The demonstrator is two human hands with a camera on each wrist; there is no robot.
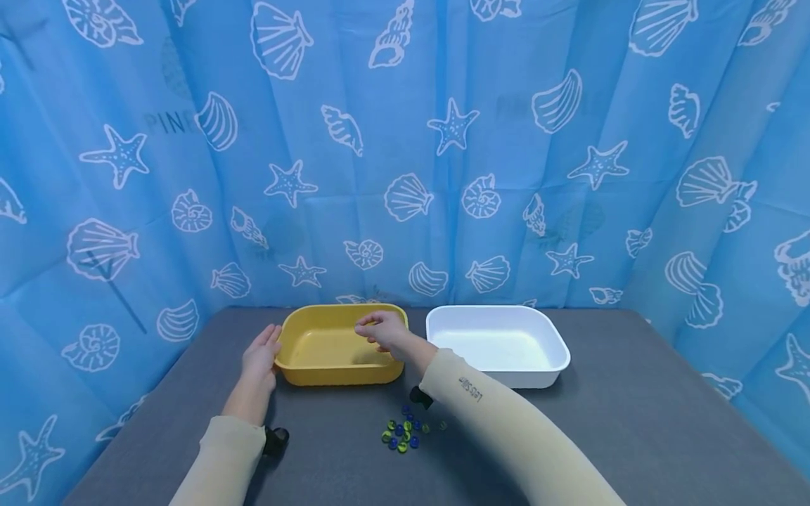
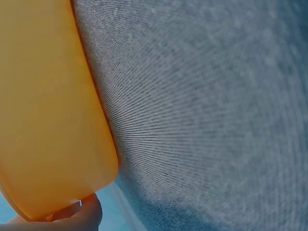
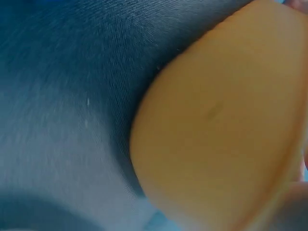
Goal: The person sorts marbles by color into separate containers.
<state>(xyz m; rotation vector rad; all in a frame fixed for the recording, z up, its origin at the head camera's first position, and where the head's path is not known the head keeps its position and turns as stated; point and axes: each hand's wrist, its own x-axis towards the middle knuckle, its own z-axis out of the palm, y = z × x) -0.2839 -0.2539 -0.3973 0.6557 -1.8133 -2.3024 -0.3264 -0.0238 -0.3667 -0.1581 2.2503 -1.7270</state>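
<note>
My left hand [image 1: 259,351] lies along the left side of a yellow tub [image 1: 342,376], its fingers fairly straight and right at the rim. In the left wrist view, fingers [image 2: 91,211] touch the tub's outer wall [image 2: 53,120]. My right hand [image 1: 384,330] is over the right part of the same tub, fingers bent and pointing left. I cannot tell whether something small is between those fingertips. The right wrist view shows mostly the tub's wall [image 3: 207,120], with part of the hand [image 3: 291,207] past the rim. No marbles show inside the tub.
Several blue and yellow-green glass marbles [image 1: 400,430] lie loose on the grey table [image 1: 335,450], in front of the tubs. A white tub [image 1: 534,379] stands right of the yellow one. Behind the table hangs a blue shell-print curtain [image 1: 405,140].
</note>
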